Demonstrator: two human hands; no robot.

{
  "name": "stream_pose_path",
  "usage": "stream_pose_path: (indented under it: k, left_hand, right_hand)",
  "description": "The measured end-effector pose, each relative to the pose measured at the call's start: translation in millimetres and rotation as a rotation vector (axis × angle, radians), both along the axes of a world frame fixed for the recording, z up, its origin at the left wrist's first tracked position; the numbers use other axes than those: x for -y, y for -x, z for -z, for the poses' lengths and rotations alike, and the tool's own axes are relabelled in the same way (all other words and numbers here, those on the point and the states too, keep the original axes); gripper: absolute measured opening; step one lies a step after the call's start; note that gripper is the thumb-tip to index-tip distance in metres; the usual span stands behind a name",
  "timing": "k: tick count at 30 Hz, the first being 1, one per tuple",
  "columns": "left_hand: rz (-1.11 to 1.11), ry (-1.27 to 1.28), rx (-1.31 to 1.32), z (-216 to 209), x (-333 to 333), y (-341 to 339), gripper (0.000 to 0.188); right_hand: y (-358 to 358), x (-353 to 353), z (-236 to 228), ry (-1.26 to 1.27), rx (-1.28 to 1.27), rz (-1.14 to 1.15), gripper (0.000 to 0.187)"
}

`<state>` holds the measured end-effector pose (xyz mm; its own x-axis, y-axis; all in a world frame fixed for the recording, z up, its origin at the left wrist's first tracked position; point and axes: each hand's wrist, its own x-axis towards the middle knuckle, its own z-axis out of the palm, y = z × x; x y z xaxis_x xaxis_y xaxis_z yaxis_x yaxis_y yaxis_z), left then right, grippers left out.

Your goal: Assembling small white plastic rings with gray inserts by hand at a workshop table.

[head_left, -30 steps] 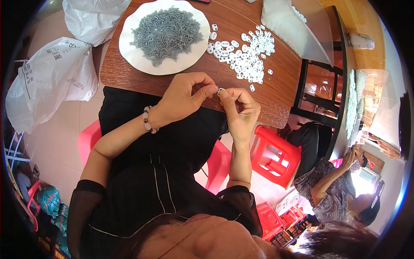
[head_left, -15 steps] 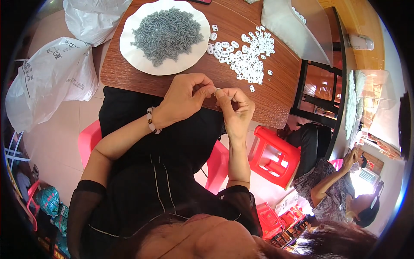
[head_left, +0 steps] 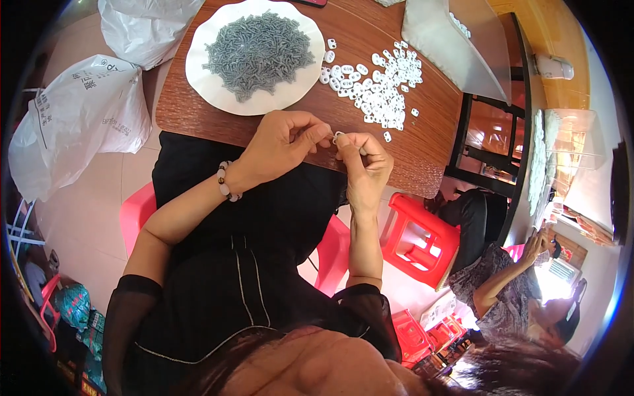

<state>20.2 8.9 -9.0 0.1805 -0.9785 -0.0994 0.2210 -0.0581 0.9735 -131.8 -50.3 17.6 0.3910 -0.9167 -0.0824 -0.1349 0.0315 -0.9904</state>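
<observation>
My left hand [head_left: 282, 144] and my right hand [head_left: 366, 162] meet just over the table's near edge, fingertips a small gap apart. Between the right thumb and forefinger is a small white plastic piece [head_left: 337, 137], its edge showing. The left thumb and forefinger are pinched together; whatever they hold is too small to make out. Beyond the left hand stands a white scalloped plate [head_left: 198, 72] heaped with small grey rod-shaped pieces [head_left: 257, 56]. Past the right hand lies a loose spread of white plastic pieces [head_left: 383, 92] with holes in them.
The brown wooden table [head_left: 416, 155] carries a leaning white bag or sheet [head_left: 432, 46] at its far right. White plastic bags [head_left: 79, 125] stand on the floor at left. A red stool [head_left: 422, 241] is at right, and another person [head_left: 502, 290] sits beyond it.
The fingertips of my two hands have come slightly apart. The white piece now shows more clearly in the right fingers. The plate and the spread pieces lie as before.
</observation>
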Motion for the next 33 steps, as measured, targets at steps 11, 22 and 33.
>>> stream_pose_path:
  k: [11, 22, 33]
  left_hand:
    - [0.002, -0.015, -0.070, 0.3, -0.9, -0.8, 0.019]
    - [-0.006, -0.037, -0.008, 0.1, 0.9, 0.6, 0.015]
    - [-0.024, -0.039, 0.012, 1.8, -1.1, 1.7, 0.015]
  right_hand:
    - [2.4, 0.9, 1.2, 0.011, -0.008, -0.002, 0.009]
    - [1.6, -2.2, 0.6, 0.024, -0.023, -0.027, 0.008]
    - [0.1, -4.4, 3.9, -0.001, 0.016, 0.004, 0.007]
